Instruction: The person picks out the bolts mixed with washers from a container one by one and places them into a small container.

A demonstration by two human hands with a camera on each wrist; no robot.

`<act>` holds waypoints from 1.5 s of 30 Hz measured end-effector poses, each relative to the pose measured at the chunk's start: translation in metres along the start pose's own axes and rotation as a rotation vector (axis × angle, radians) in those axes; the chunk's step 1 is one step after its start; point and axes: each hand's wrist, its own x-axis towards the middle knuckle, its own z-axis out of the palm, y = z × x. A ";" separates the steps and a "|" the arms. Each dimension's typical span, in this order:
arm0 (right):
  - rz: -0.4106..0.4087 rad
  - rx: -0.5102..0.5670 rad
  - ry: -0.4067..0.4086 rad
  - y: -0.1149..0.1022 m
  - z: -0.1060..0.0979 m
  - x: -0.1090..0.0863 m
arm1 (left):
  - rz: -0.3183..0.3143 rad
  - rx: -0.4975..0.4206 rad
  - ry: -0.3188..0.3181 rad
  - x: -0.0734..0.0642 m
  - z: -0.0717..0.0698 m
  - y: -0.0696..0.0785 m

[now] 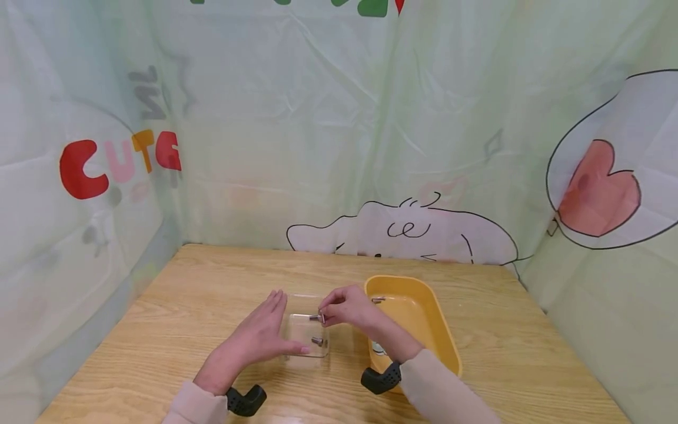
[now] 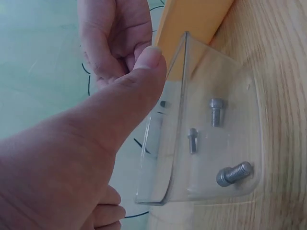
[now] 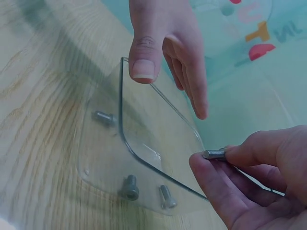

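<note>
A clear plastic box point(image 1: 303, 331) sits on the wooden table between both hands. My left hand point(image 1: 261, 331) stands at its left side with straight fingers, the thumb lying by the near rim. Over the right side of the box my right hand point(image 1: 346, 307) pinches a small metal bolt point(image 3: 214, 154) between thumb and fingertips. Inside the box lie three more bolts, seen through its clear wall: a short one point(image 2: 217, 112), a thin one point(image 2: 193, 140) and a thicker one point(image 2: 233, 174). The right hand partly covers the box's right edge in the head view.
A yellow tray point(image 1: 447, 333) stands to the right of the box, partly behind the right forearm. Some bolts point(image 1: 378, 300) lie at its far left corner. A printed curtain point(image 1: 318, 147) hangs around the back and sides of the table point(image 1: 212, 277).
</note>
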 end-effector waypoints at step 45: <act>-0.036 -0.083 -0.087 -0.002 0.012 0.002 | -0.029 0.046 -0.040 -0.003 0.006 -0.007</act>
